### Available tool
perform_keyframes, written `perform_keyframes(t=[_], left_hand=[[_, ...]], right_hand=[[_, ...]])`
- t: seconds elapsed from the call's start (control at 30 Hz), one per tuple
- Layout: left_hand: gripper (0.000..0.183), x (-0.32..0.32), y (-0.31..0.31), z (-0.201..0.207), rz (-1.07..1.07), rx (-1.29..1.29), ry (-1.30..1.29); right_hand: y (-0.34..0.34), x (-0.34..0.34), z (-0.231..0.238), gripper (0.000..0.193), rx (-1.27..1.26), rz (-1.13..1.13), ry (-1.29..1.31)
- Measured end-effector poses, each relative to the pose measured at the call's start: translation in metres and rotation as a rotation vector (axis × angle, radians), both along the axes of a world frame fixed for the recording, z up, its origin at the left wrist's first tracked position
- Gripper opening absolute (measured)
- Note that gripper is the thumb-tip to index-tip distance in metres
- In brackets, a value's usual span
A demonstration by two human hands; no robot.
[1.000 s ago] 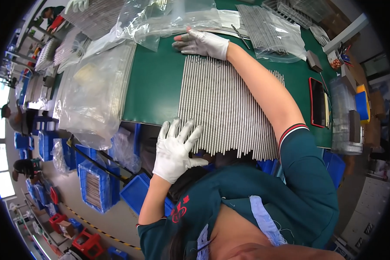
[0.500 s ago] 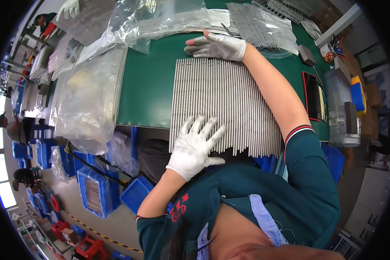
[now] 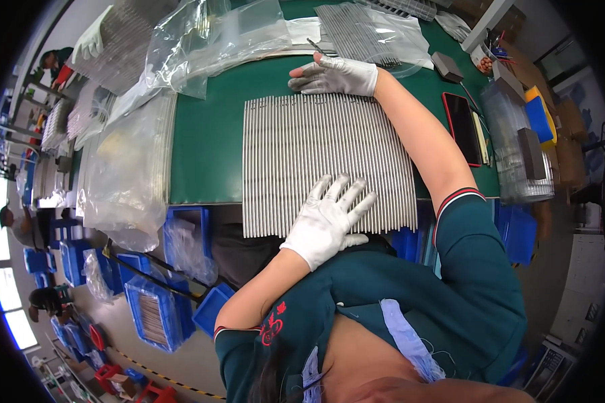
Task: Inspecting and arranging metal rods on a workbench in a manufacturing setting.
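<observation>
A flat layer of slim metal rods [image 3: 296,151] lies side by side on the green tabletop [image 3: 205,148], its near ends jutting past the front edge. My left hand [image 3: 326,218], in a white glove, rests on the near part of the rods with fingers spread. Across their far ends lies my right hand [image 3: 339,75], gloved too, its fingers stretched out to the left and two fingertips bare. That hand appears to touch the rod ends. Neither hand grips anything.
Plastic-wrapped rods [image 3: 124,161] are stacked at the left. Clear bags [image 3: 228,40] and another bundle of rods [image 3: 359,33] lie at the back. On the right are a red-edged phone [image 3: 462,127] and a dark grey block [image 3: 447,66]. Blue bins [image 3: 154,312] stand below left.
My left hand has slid right over the rods. Their near ends, ragged before, now form an almost straight line. My right hand stays along the far ends. The whole view has shifted slightly.
</observation>
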State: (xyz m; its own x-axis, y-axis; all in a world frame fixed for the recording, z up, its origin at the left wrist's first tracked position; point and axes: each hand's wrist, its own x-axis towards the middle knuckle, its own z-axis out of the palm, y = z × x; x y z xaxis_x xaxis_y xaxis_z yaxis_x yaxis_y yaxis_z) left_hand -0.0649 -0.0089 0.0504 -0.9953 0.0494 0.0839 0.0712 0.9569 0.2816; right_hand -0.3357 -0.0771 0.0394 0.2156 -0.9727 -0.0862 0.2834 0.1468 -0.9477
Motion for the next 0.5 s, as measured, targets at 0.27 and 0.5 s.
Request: perform_keyframes(t=[0.27, 0.5], left_hand=[[0.07, -0.011, 0.007, 0.0, -0.069, 0.018, 0.07], [0.063, -0.035, 0.032, -0.012, -0.169, 0.009, 0.084]], right_hand=[[0.022, -0.027, -0.001, 0.063, 0.077, -0.268, 0.159], [0.041, -0.021, 0.005, 0.063, 0.039, -0.162, 0.049]])
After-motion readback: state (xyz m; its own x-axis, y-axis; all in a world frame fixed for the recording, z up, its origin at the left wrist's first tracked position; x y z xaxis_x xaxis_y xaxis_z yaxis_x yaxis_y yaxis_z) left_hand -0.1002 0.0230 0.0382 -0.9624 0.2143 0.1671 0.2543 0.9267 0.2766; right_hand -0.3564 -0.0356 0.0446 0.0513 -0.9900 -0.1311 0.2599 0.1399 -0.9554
